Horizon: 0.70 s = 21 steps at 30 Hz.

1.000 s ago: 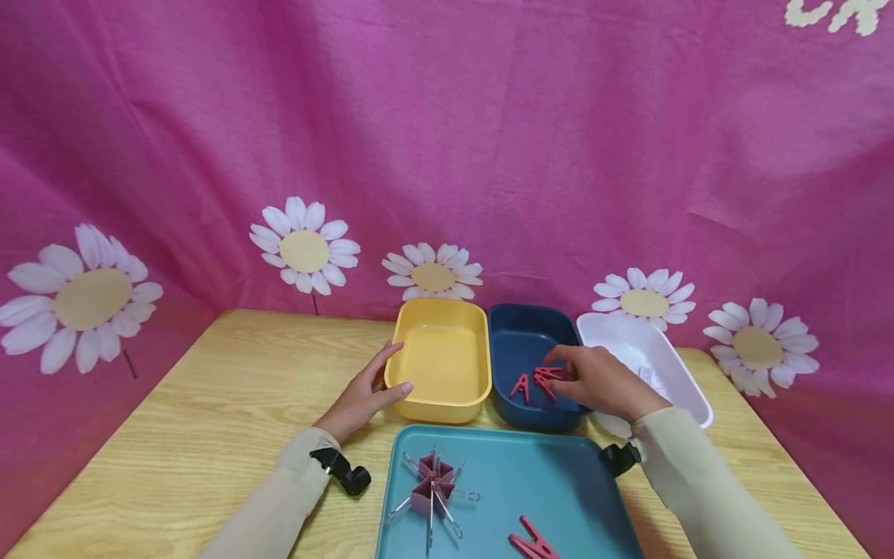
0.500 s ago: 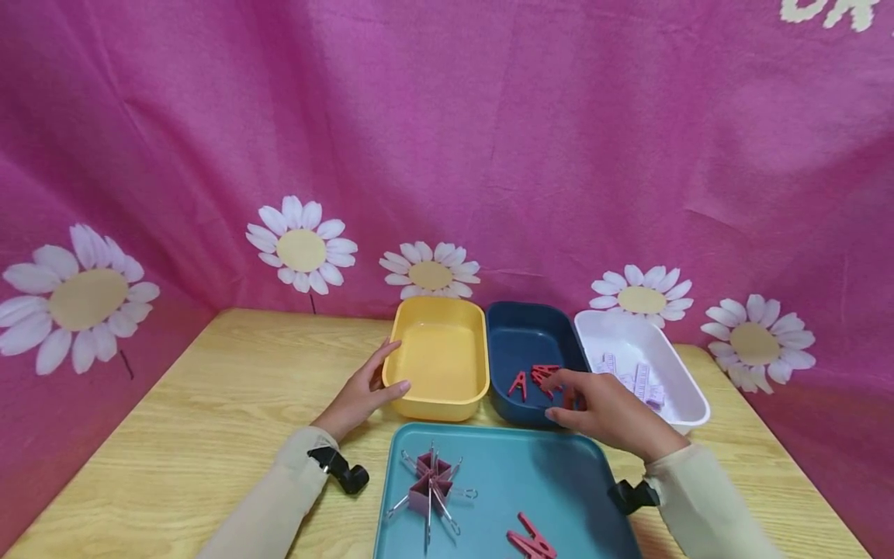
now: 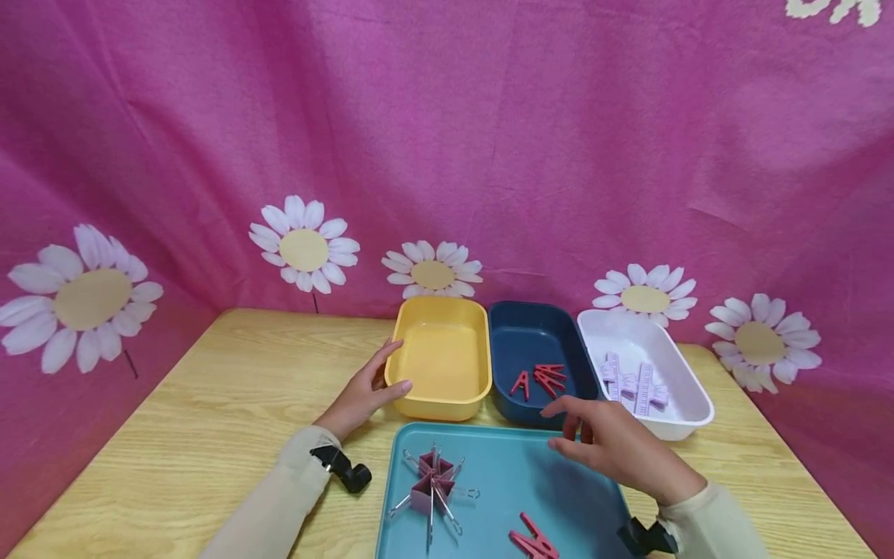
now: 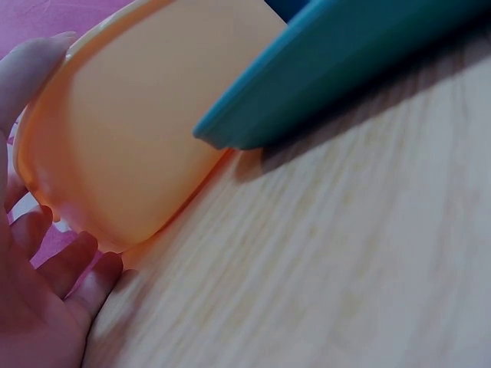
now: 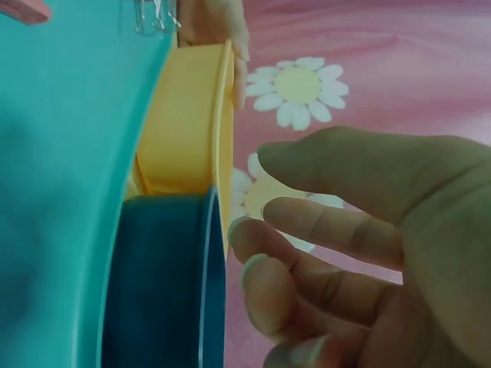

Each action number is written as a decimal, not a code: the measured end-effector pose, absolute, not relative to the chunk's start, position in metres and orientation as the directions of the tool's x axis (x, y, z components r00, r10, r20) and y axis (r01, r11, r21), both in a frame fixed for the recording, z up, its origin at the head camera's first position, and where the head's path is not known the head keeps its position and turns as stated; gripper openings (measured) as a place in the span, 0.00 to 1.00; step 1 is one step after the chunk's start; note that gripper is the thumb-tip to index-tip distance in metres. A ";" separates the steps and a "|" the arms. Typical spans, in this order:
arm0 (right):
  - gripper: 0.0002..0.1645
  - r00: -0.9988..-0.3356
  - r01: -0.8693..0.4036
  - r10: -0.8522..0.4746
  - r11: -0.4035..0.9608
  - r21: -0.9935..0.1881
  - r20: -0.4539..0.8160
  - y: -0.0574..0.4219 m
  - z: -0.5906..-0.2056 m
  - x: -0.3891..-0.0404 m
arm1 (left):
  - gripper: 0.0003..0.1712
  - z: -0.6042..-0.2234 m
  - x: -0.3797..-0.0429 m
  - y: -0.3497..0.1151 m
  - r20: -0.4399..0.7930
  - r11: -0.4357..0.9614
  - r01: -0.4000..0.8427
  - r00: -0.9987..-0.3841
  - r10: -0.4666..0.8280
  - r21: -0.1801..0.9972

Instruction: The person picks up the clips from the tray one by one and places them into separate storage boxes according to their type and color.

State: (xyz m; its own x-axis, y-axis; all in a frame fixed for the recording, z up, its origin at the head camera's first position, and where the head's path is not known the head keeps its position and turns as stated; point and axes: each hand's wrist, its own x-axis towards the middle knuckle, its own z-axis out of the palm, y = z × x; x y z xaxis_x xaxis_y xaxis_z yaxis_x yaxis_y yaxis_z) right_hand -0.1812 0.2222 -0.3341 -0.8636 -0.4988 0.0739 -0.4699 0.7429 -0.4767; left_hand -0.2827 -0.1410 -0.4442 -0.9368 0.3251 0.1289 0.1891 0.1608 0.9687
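Note:
My left hand rests against the left side of a yellow bin, with fingertips at its rim and outer wall. My right hand, loosely bent and holding nothing, hovers over the back right of a teal tray, just in front of a navy bin. Inside the navy bin lie several red clothespins. On the tray are another red clothespin pair near the front and a cluster of mauve binder clips with wire handles spread out.
To the right of the navy bin stands a white bin holding several lilac pieces with printed marks. All three bins line up behind the tray on a wooden table. A pink daisy-print cloth hangs behind.
My right hand has drawn back from the clothespins in the navy bin toward me and over the tray, uncovering the white bin's contents. The left hand has stayed at the yellow bin.

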 end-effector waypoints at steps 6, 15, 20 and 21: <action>0.20 -0.846 -0.468 -0.531 0.709 -0.528 0.037 0.222 -0.343 -0.173 | 0.42 -0.447 -0.282 -0.139 0.113 0.172 0.175 -0.941 0.320 0.969; 0.20 -0.789 -0.515 -0.614 0.651 -0.558 0.013 0.217 -0.353 -0.169 | 0.43 -0.445 -0.281 -0.141 0.117 0.166 0.178 -0.939 0.322 0.970; 0.21 -0.773 -0.463 -0.627 0.666 -0.586 -0.102 0.213 -0.354 -0.168 | 0.43 -0.441 -0.282 -0.140 0.117 0.178 0.181 -0.940 0.320 0.967; 0.21 -0.766 -0.460 -0.632 0.667 -0.587 -0.118 0.213 -0.354 -0.168 | 0.43 -0.441 -0.282 -0.140 0.120 0.179 0.185 -0.939 0.322 0.966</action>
